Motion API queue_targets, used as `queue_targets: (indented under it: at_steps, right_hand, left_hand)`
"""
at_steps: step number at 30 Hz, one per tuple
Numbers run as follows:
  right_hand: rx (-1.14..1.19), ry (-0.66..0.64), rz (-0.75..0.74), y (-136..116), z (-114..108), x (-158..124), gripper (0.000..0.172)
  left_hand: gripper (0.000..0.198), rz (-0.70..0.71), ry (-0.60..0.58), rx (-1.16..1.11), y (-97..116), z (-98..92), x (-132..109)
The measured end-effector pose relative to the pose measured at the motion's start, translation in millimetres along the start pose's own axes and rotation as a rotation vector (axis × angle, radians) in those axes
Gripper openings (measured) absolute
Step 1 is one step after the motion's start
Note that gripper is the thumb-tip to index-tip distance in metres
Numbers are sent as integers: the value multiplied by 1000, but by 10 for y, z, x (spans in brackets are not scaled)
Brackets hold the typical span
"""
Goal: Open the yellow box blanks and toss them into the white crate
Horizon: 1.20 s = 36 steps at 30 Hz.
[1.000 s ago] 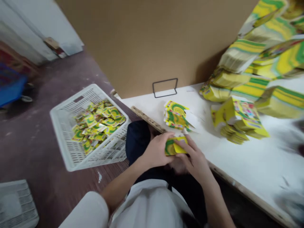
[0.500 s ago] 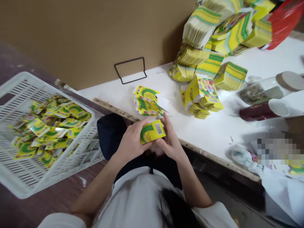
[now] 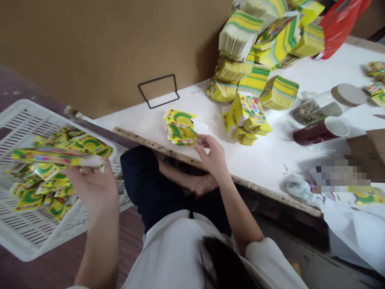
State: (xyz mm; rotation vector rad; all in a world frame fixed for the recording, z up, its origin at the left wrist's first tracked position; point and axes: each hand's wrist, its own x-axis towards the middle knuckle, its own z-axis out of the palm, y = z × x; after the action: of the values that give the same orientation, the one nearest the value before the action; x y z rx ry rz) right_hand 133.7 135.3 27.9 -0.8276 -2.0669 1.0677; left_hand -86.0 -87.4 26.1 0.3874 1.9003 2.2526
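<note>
My left hand (image 3: 94, 182) is over the basket at the left, its fingers spread. A small yellow-and-green carton (image 3: 55, 156), blurred by motion, is just above its fingertips, level with the basket's contents. Beneath lie many similar cartons (image 3: 45, 170) in the white plastic basket (image 3: 36, 237). On the white table my right hand (image 3: 212, 154) reaches the right edge of a small pile of flat yellow cartons (image 3: 182, 126). Its thumb and forefinger stand apart, with the tips at the pile's edge.
Tall stacks of yellow cartons (image 3: 240, 72) rise at the back of the white table (image 3: 261, 164). A black wire frame (image 3: 158, 91) stands by the brown board. A glass jar (image 3: 323, 105), a dark red cup (image 3: 315, 133) and a red bag (image 3: 339, 30) are at the right.
My hands have come apart. The left has swung left over the basket with the carton that was between both hands. My right hand has moved up to the flat cartons.
</note>
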Motion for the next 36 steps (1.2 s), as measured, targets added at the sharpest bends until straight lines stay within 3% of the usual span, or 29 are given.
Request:
queue_targets:
  at_steps: [3, 5, 8, 11, 14, 16, 18, 20, 22, 25, 28, 31, 36]
  right_hand:
    - [-168, 67, 1, 38, 73, 409, 24]
    - [-338, 37, 41, 23, 173, 629, 25]
    - [-565, -39, 123, 0, 312, 800, 25]
    - [-625, -86, 128, 13, 368, 822, 24]
    - [-633, -98, 127, 29, 364, 800, 22]
    - [-637, -97, 143, 27, 356, 788, 23]
    - [-637, -97, 155, 17, 356, 781, 24]
    - [-632, -97, 147, 8, 363, 776, 25]
    - [-623, -98, 137, 7, 373, 775, 24]
    - [-595, -87, 137, 30, 372, 769, 22]
    - [-538, -90, 111, 77, 315, 725, 20]
    - [-482, -109, 66, 118, 204, 618, 15]
    - [-447, -119, 44, 76, 69, 419, 15]
  left_hand:
    - [45, -275, 207, -178, -74, 30, -53]
    - [43, -352, 161, -176, -160, 203, -212]
    - [43, -337, -20, -136, -249, 495, -416]
    - [48, -165, -216, -16, -245, 702, -382]
    - [61, 107, -394, 181, -193, 908, -74]
    - [82, 292, -530, 310, -168, 1118, 211]
    - [111, 444, -745, 489, -168, 1393, 480]
    - [140, 538, -1003, 719, -191, 1695, 685]
    - [153, 579, -1213, 948, -225, 1972, 813]
    - [145, 608, -1408, 1245, -243, 2255, 891]
    - [109, 648, -1504, 1419, -186, 2350, 864]
    - [77, 650, -1495, 1446, -94, 2300, 741]
    - [61, 683, -1414, 1438, -27, 2157, 492]
